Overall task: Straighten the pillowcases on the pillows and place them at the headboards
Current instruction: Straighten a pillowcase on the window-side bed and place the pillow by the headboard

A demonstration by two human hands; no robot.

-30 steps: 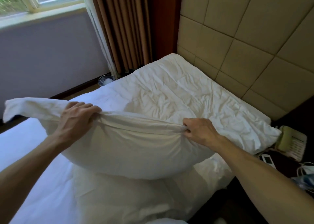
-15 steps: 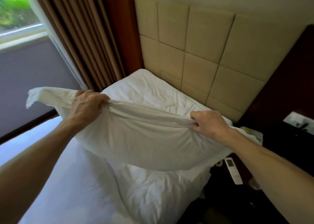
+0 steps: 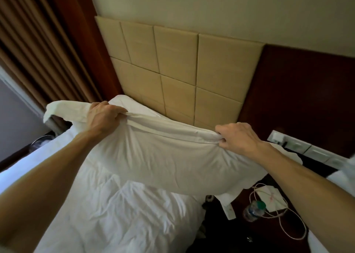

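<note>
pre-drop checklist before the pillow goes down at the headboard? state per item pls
1. Left hand gripping the pillow top edge: ok.
2. Right hand gripping the same edge: ok.
3. Pillow clear of the bed, held in the air: ok.
4. Landing strip in front of the headboard free: cannot tell, the pillow hides most of it.
5. Pillowcase straight: not ok, a loose flap trails past the left hand.
6. Pillow's right end over the mattress: not ok, it overhangs the dark nightstand with a bottle and cable.
</note>
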